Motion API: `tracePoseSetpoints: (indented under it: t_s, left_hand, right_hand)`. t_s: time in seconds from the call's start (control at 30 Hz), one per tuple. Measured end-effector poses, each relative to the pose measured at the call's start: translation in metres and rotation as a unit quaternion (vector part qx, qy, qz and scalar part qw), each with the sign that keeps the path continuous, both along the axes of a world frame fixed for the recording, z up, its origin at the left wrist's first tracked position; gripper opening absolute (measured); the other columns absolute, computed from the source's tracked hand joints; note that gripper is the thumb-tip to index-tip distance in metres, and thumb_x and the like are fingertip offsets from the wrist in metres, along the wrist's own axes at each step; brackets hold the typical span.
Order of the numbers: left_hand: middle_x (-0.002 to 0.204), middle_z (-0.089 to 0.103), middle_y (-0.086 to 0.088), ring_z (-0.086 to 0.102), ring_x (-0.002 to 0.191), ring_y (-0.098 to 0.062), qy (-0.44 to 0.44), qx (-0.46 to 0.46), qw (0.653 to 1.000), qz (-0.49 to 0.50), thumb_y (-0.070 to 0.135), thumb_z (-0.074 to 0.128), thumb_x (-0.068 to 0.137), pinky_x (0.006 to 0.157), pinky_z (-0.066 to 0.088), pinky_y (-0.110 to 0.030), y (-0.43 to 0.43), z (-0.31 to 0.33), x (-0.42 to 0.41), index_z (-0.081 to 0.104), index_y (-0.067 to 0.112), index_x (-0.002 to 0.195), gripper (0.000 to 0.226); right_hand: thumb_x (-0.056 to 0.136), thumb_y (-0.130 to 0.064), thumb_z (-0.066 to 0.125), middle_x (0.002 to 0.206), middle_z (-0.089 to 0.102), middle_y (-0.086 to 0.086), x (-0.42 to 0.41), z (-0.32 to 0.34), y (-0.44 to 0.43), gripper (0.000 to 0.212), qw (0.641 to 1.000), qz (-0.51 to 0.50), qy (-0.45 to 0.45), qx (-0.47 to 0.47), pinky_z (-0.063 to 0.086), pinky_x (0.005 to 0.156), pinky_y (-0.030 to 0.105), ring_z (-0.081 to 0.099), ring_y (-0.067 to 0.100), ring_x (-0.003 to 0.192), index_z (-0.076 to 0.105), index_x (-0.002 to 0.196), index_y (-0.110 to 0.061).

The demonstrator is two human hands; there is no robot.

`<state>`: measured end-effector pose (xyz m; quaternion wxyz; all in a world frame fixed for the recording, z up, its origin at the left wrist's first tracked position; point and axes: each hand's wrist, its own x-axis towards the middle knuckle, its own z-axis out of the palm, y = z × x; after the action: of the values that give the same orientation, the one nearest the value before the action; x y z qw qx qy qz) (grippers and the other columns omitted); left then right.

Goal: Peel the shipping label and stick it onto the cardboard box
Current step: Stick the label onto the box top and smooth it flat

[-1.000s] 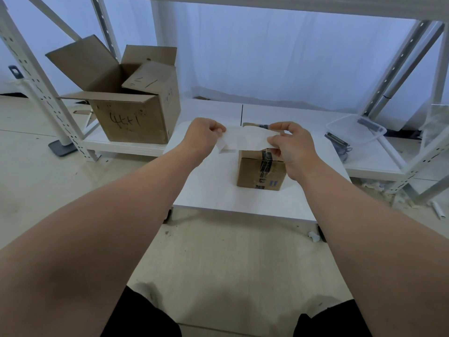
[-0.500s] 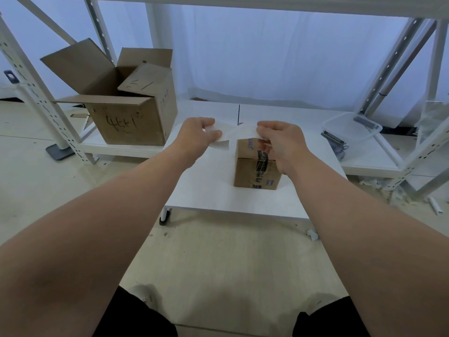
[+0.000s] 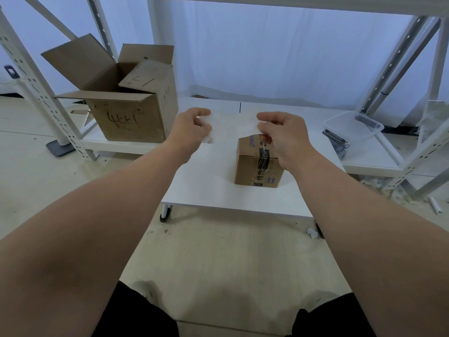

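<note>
A small taped cardboard box (image 3: 257,166) stands on the low white table (image 3: 218,190). Above and just behind it I hold a white shipping label (image 3: 230,127) stretched between both hands. My left hand (image 3: 192,130) pinches the label's left edge, to the left of the box. My right hand (image 3: 281,132) pinches its right edge over the box's top right corner and hides part of the box top. The label hangs in the air, and whether its lower edge touches the box I cannot tell.
A large open cardboard box (image 3: 128,110) with handwriting sits on the low shelf at the left. A clear plastic tray (image 3: 352,125) and dark metal clips (image 3: 337,142) lie on the shelf at the right. White rack posts (image 3: 41,100) stand on both sides.
Both hands have moved apart, so the label is stretched wider. The view has shifted slightly, and more of the small box's top shows now.
</note>
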<state>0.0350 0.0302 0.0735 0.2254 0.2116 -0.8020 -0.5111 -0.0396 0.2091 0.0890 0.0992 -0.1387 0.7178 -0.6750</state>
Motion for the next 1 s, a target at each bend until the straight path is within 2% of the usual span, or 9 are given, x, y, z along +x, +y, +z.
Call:
tracePoseSetpoints:
  t_s: [0.1,0.23,0.47,0.57,0.63,0.73,0.77,0.9,1.0]
  left_hand:
    - [0.07,0.043,0.004,0.044,0.061,-0.009,-0.012,-0.011,1.0,0.026,0.006,0.055,0.09,0.052,0.039,-0.016,0.001,-0.003,-0.001,0.056,0.015,0.117,0.029]
    - [0.069,0.044,0.003,0.042,0.059,-0.009,-0.021,0.0,0.999,0.048,0.008,0.057,0.09,0.052,0.035,-0.02,0.002,-0.006,-0.003,0.049,0.017,0.105,0.019]
    - [0.071,0.042,0.004,0.041,0.063,-0.012,-0.04,-0.037,0.995,0.086,0.009,0.053,0.09,0.055,0.037,-0.025,-0.003,-0.011,-0.006,0.041,0.015,0.092,0.013]
    - [0.074,0.046,0.002,0.044,0.068,-0.018,-0.054,-0.1,0.989,0.095,0.008,0.047,0.089,0.061,0.042,-0.033,-0.006,-0.013,-0.006,0.043,0.015,0.088,0.008]
    - [0.082,0.056,-0.007,0.051,0.079,-0.027,-0.056,-0.185,0.977,0.089,0.005,0.043,0.089,0.069,0.047,-0.04,-0.006,-0.012,-0.004,0.05,0.013,0.091,0.01]
    - [0.097,0.064,-0.015,0.052,0.097,-0.033,-0.048,-0.381,0.922,0.052,0.002,0.039,0.09,0.08,0.041,-0.038,-0.003,-0.012,0.0,0.061,0.007,0.101,0.025]
    - [0.102,0.064,-0.015,0.05,0.1,-0.033,-0.042,-0.407,0.912,0.038,0.004,0.04,0.091,0.084,0.038,-0.035,-0.003,-0.012,0.001,0.062,0.006,0.105,0.026]
    - [0.116,0.06,-0.008,0.05,0.108,-0.026,-0.037,-0.317,0.948,0.018,0.02,0.055,0.091,0.096,0.037,-0.031,0.001,-0.002,-0.002,0.061,0.011,0.116,0.027]
    - [0.108,0.056,-0.001,0.051,0.092,-0.013,0.003,-0.102,0.995,-0.008,0.021,0.063,0.087,0.08,0.042,-0.019,0.009,0.006,-0.001,0.059,0.011,0.116,0.031]
  right_hand:
    - [0.085,0.003,0.061,0.085,0.061,0.0,-0.001,-0.003,0.0,0.021,1.0,-0.004,-0.01,0.001,0.051,0.066,0.019,0.054,0.01,0.063,0.07,0.095,-0.012]
    - [0.084,0.002,0.061,0.085,0.062,-0.002,-0.002,-0.006,0.004,0.021,1.0,-0.007,0.001,0.024,0.049,0.064,0.018,0.054,0.007,0.067,0.07,0.094,-0.015]
    - [0.085,0.002,0.06,0.084,0.06,-0.002,-0.002,-0.007,0.006,0.023,0.998,0.002,0.017,0.053,0.053,0.078,0.027,0.055,0.011,0.069,0.07,0.096,-0.015]
    - [0.085,0.003,0.06,0.084,0.06,-0.002,-0.003,-0.007,0.007,0.023,0.999,0.007,0.013,0.051,0.054,0.085,0.032,0.057,0.014,0.074,0.07,0.096,-0.013]
    - [0.085,0.003,0.059,0.085,0.06,-0.002,-0.003,-0.007,0.008,0.023,0.999,0.005,0.007,0.049,0.055,0.083,0.031,0.057,0.015,0.074,0.07,0.097,-0.013]
    - [0.086,0.004,0.057,0.09,0.063,0.0,-0.005,-0.007,0.008,0.023,0.999,-0.011,0.0,0.04,0.055,0.077,0.026,0.06,0.016,0.081,0.069,0.096,-0.012]
    - [0.086,0.005,0.056,0.092,0.064,0.001,-0.006,-0.006,0.008,0.023,0.999,-0.019,-0.005,0.034,0.055,0.077,0.025,0.061,0.016,0.082,0.069,0.095,-0.012]
    - [0.09,-0.002,0.054,0.096,0.064,0.006,-0.009,-0.001,0.011,0.017,0.998,-0.037,-0.053,-0.005,0.057,0.082,0.032,0.06,0.018,0.078,0.069,0.093,-0.011]
    - [0.094,-0.016,0.052,0.094,0.065,0.008,-0.008,0.004,0.01,0.02,0.985,-0.048,-0.129,-0.103,0.057,0.076,0.034,0.062,0.02,0.074,0.068,0.085,-0.009]
